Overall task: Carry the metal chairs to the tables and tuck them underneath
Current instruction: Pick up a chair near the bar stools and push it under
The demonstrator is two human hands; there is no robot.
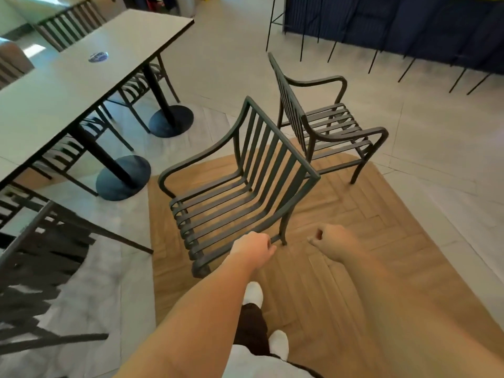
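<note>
Hands reach out over a tan herringbone wood floor panel (368, 268) toward the nearer of 2 dark slatted metal armchairs. The left hand (252, 248) is curled around the near armrest of the near chair (240, 184), fingers wrapped over the bar beside its front leg. The right hand (331, 242) hangs just to the right of that same leg in a loose fist, gripping nothing and not touching the chair. The near chair appears tipped, its back leaning toward the second chair (324, 124), which stands upright just behind it, half on the wood panel and half on pale tile. Both chairs sit out in the open, well apart from the row of grey pedestal tables (81, 77) along the left side. Under those tables several similar chairs are already pushed in between the round black bases (171, 120). A small blue round sticker (98, 56) lies on the tabletop. Another slatted chair back (41, 282) shows blurred at the lower left. White shoes (253, 293) and dark trousers show below the forearms.
</note>
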